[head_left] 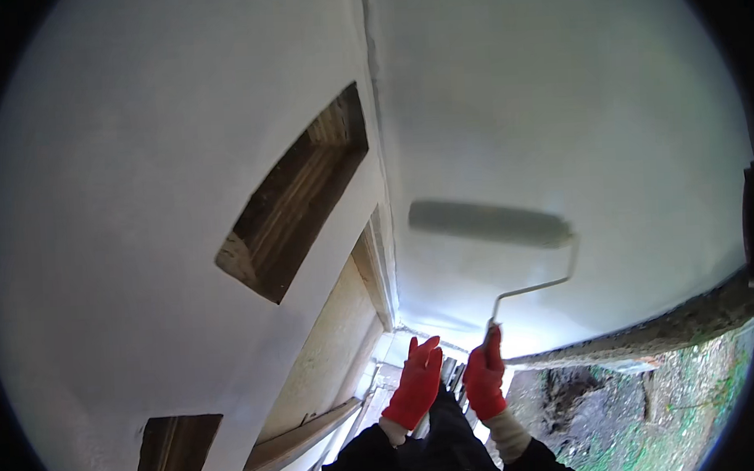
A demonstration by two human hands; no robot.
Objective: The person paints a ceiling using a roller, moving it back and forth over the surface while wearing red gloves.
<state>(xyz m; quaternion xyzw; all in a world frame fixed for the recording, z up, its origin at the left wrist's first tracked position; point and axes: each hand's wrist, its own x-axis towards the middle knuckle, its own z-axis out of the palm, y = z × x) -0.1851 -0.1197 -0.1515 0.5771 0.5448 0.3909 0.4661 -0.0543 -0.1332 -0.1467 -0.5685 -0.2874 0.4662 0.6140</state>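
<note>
In a red glove, my right hand is closed round the handle of a paint roller. The roller's long sleeve looks grey and lies across the pale wall, slightly smeared by motion. Its bent wire frame runs down from the sleeve's right end to the handle. My left hand, also in a red glove, is raised beside the right one. Its fingers are stretched out with nothing in them, and it is apart from the roller.
A second white wall meets the painted one at a corner on the left. It has a slanted dark opening and a smaller opening lower down. A wooden ledge sits below a doorway-like recess. Outside, rough ground shows lower right.
</note>
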